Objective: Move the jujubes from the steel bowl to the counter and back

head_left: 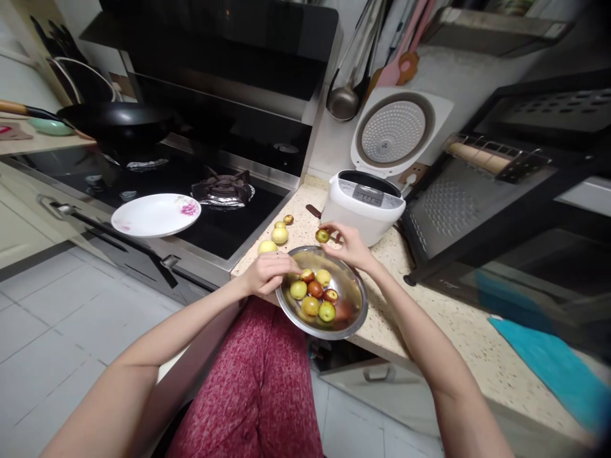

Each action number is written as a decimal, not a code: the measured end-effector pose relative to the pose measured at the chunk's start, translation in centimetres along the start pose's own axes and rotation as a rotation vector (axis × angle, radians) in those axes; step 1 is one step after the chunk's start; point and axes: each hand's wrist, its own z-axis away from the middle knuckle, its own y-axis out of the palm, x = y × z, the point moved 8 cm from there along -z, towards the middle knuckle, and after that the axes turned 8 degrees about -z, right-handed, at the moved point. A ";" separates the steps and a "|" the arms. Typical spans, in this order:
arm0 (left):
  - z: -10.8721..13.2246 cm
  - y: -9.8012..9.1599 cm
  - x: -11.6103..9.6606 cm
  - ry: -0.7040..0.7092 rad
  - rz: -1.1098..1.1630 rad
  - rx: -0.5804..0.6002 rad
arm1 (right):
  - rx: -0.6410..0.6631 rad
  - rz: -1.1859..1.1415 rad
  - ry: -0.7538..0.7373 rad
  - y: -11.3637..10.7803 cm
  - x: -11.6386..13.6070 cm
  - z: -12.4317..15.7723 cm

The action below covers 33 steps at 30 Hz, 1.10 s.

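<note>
A metal bowl [351, 299] holds several green and reddish-brown jujubes [314, 289] and sits at the counter's front edge. My left hand [268, 272] is at its left rim, fingers bent over the edge and fingertips close to a jujube inside. The thumb looks to be on the outer side. Above the bowl's far rim, my right hand [350, 245] pinches a green-brown jujube [322, 236] between thumb and fingers. Several pale yellow-green jujubes [279, 235] lie in a row on the counter, left of the bowl and beside the stove.
A white rice cooker [351, 219] stands behind the bowl with its lid [394, 130] up. A floral plate [153, 216] overhangs the stove's front edge. The wok [117, 121] sits on the left burner. To the right are a dark oven [477, 242] and a teal cloth [544, 362].
</note>
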 end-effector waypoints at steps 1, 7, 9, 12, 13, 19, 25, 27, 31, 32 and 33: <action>0.0 0.0 0.0 0.004 -0.001 -0.002 | 0.007 -0.025 -0.009 -0.4 0.9 1.0; 0.1 0.0 -0.1 0.015 -0.034 -0.008 | 0.175 -0.073 0.006 -0.2 3.9 5.6; 0.0 0.0 -0.1 0.010 -0.028 0.001 | 0.270 -0.075 -0.006 0.3 4.1 6.3; 0.0 -0.1 -0.2 0.002 -0.025 0.008 | 0.383 -0.118 -0.009 0.4 4.4 6.7; -0.1 -0.1 -0.2 0.000 -0.025 0.011 | 0.405 -0.130 -0.004 0.2 4.5 6.7; -0.1 -0.1 -0.2 0.005 -0.027 0.022 | 0.486 -0.160 0.036 -0.4 5.0 6.8; 0.0 -0.1 -0.2 0.005 -0.026 0.017 | 0.514 -0.182 0.054 0.4 4.7 6.9; 0.0 -0.1 -0.2 0.005 -0.030 0.019 | 0.509 -0.186 0.063 0.5 4.4 6.9; -0.1 -0.1 -0.2 0.005 -0.036 0.024 | 0.502 -0.206 0.061 0.7 4.3 6.7; -0.2 -0.1 -0.2 0.005 -0.036 0.023 | 0.496 -0.214 0.061 0.8 4.3 6.7; -0.2 -0.2 -0.3 0.006 -0.037 0.020 | 0.487 -0.218 0.063 0.8 4.3 6.7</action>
